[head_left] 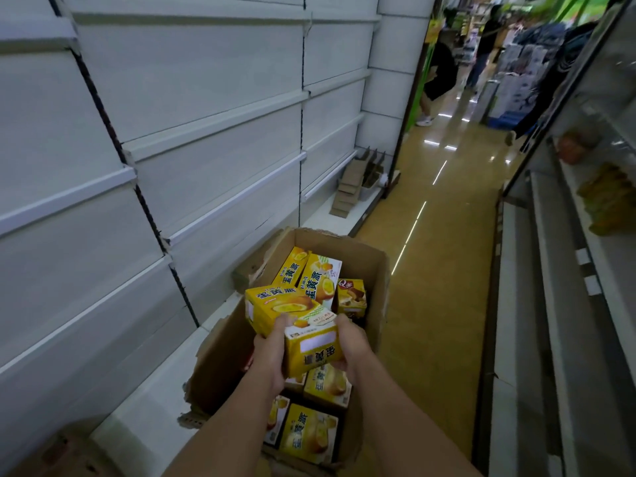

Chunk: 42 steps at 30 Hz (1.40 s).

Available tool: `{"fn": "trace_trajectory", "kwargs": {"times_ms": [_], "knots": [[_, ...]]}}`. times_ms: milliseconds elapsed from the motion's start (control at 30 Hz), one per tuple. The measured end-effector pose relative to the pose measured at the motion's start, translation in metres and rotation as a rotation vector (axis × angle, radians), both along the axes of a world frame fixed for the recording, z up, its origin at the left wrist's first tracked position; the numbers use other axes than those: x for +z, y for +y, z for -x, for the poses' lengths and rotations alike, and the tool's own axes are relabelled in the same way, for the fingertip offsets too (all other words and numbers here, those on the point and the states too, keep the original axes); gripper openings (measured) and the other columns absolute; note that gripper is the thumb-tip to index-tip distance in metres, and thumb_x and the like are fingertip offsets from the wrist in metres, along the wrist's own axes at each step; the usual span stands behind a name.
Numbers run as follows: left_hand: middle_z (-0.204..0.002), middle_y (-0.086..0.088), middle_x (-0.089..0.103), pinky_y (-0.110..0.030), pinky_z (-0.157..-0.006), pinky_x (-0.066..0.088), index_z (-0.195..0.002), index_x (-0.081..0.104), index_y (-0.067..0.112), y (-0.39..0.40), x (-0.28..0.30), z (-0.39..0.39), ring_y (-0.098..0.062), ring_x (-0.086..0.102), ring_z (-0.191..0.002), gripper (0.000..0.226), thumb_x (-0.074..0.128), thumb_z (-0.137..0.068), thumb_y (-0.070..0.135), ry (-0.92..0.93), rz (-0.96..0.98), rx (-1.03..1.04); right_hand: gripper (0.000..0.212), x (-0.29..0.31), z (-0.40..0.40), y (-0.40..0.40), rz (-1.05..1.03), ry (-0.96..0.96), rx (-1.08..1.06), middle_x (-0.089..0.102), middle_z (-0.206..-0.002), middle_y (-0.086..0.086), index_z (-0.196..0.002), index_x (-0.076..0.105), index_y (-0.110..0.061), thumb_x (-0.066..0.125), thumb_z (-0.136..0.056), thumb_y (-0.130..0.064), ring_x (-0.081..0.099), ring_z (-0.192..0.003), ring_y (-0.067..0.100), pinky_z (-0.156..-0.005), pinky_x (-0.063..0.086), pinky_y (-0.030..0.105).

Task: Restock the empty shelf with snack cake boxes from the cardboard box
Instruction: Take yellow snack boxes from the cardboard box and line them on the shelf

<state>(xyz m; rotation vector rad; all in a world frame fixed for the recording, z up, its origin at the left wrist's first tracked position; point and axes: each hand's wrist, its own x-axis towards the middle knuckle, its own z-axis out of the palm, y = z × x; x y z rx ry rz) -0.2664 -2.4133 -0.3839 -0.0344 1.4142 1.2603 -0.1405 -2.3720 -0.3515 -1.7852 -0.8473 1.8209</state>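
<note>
**Restock barely begun: first box lifted, shelves bare**

You hold one yellow snack cake box (292, 321) between both hands, raised above the open cardboard box (373, 270). Your left hand (270, 356) has its fingers curled up the near-left face of it, and your right hand (351, 346) wraps the right end, fingers tucked under and partly hidden. As far as I can judge, nothing is stocked yet: every white shelf (213, 122) to the left of your fingers shows bare. Several more yellow boxes (320, 280) lie loose beyond your fingertips, others (309, 432) sit below your wrists, and a small brown-fronted box (351, 296) stands just past your right fingers.

For room: the carton's torn left flap (220, 342) stands just left of your left fingers, between you and the shelving, so lift clear of it before swinging left. The shelf lips jut toward you; mind the nearest edge (69, 197). Right of your right hand the aisle floor (437, 270) is open.
</note>
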Motion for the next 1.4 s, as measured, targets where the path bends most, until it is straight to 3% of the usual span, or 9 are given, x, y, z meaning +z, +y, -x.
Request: {"fn": "trace_trajectory", "kwargs": {"times_ms": [67, 200, 433, 633, 733, 833, 967, 1267, 1400], "knots": [[-0.105, -0.015, 0.066, -0.040, -0.061, 0.056, -0.130, 0.048, 0.015, -0.006, 0.018, -0.005, -0.032, 0.068, -0.087, 0.076, 0.056, -0.076, 0.069, -0.021, -0.017, 0.081, 0.042, 0.008, -0.005, 0.001, 0.034, 0.076, -0.046, 0.064, -0.115, 0.010, -0.121, 0.057, -0.016, 0.042, -0.094, -0.045, 0.061, -0.099, 0.028, -0.076, 0.051, 0.036], [-0.090, -0.015, 0.062, -0.026, -0.051, 0.055, -0.126, 0.052, -0.003, -0.010, 0.026, -0.009, -0.020, 0.058, -0.074, 0.030, 0.047, -0.099, 0.010, -0.058, -0.053, 0.116, 0.038, 0.013, -0.018, 0.000, 0.103, 0.290, -0.124, 0.066, -0.090, 0.011, -0.102, 0.062, -0.011, 0.041, -0.093, -0.041, 0.061, -0.075, 0.025, -0.056, 0.049, 0.029], [-0.109, -0.018, 0.068, -0.028, -0.049, 0.048, -0.116, 0.061, 0.009, -0.014, 0.049, -0.038, -0.027, 0.064, -0.065, 0.085, 0.043, -0.071, 0.079, -0.187, -0.184, -0.087, 0.058, 0.023, -0.023, -0.014, 0.230, 0.565, 0.016, 0.066, -0.074, 0.009, -0.082, 0.074, -0.012, 0.031, -0.093, -0.049, 0.055, -0.042, 0.019, -0.033, 0.042, 0.016], [-0.104, -0.020, 0.070, -0.050, -0.089, 0.049, -0.112, 0.064, 0.011, -0.011, 0.061, -0.045, -0.036, 0.065, -0.099, 0.079, 0.049, -0.070, 0.077, -0.156, -0.215, -0.077, 0.028, 0.033, -0.050, -0.017, 0.117, 0.184, 0.229, 0.065, -0.079, 0.007, -0.077, 0.066, -0.009, 0.047, -0.090, -0.026, 0.060, -0.065, 0.017, -0.055, 0.045, 0.023], [-0.114, -0.016, 0.067, -0.061, -0.083, 0.052, -0.133, 0.051, 0.021, -0.006, 0.050, -0.039, -0.039, 0.067, -0.098, 0.115, 0.076, -0.037, 0.080, -0.018, -0.109, -0.096, 0.019, 0.040, -0.077, -0.005, -0.008, 0.148, 0.065, 0.059, -0.080, 0.003, -0.087, 0.057, -0.013, 0.046, -0.094, -0.027, 0.047, -0.066, 0.014, -0.055, 0.031, 0.024], [-0.120, -0.010, 0.064, -0.055, -0.081, 0.054, -0.138, 0.045, 0.027, 0.002, 0.047, -0.035, -0.036, 0.065, -0.100, 0.130, 0.072, -0.025, 0.087, 0.199, -0.106, -0.142, 0.041, 0.053, -0.098, 0.003, -0.121, 0.114, 0.108, 0.062, -0.102, 0.004, -0.106, 0.054, -0.023, 0.039, -0.092, -0.059, 0.055, -0.098, 0.022, -0.083, 0.041, 0.032], [-0.148, -0.014, 0.039, -0.045, -0.098, 0.040, -0.147, 0.032, 0.012, -0.002, 0.097, -0.068, -0.036, 0.042, -0.131, 0.094, 0.052, -0.077, 0.071, 0.418, -0.073, -0.306, 0.101, 0.062, -0.108, -0.003, -0.135, 0.075, 0.305, 0.061, -0.126, 0.008, -0.128, 0.056, -0.019, 0.058, -0.051, -0.084, 0.055, -0.112, 0.023, -0.090, 0.043, 0.036], [-0.153, -0.009, 0.032, -0.052, -0.108, 0.035, -0.150, 0.021, 0.024, 0.016, 0.101, -0.099, -0.032, 0.035, -0.137, 0.115, 0.058, -0.057, 0.081, 0.873, -0.197, -0.486, 0.036, 0.066, -0.132, -0.021, -0.171, 0.270, -0.042, 0.069, -0.102, 0.009, -0.118, 0.059, -0.008, 0.068, -0.086, -0.021, 0.066, -0.085, 0.022, -0.072, 0.055, 0.033], [-0.159, -0.008, 0.016, -0.057, -0.109, 0.030, -0.152, -0.005, 0.028, 0.025, 0.102, -0.103, -0.035, 0.026, -0.142, 0.126, 0.070, -0.060, 0.068, 0.479, -0.173, -0.361, 0.023, 0.074, -0.133, -0.029, -0.235, 0.560, -0.320, 0.068, -0.100, 0.012, -0.113, 0.060, -0.001, 0.059, -0.090, -0.007, 0.064, -0.089, 0.025, -0.078, 0.054, 0.037]]}}
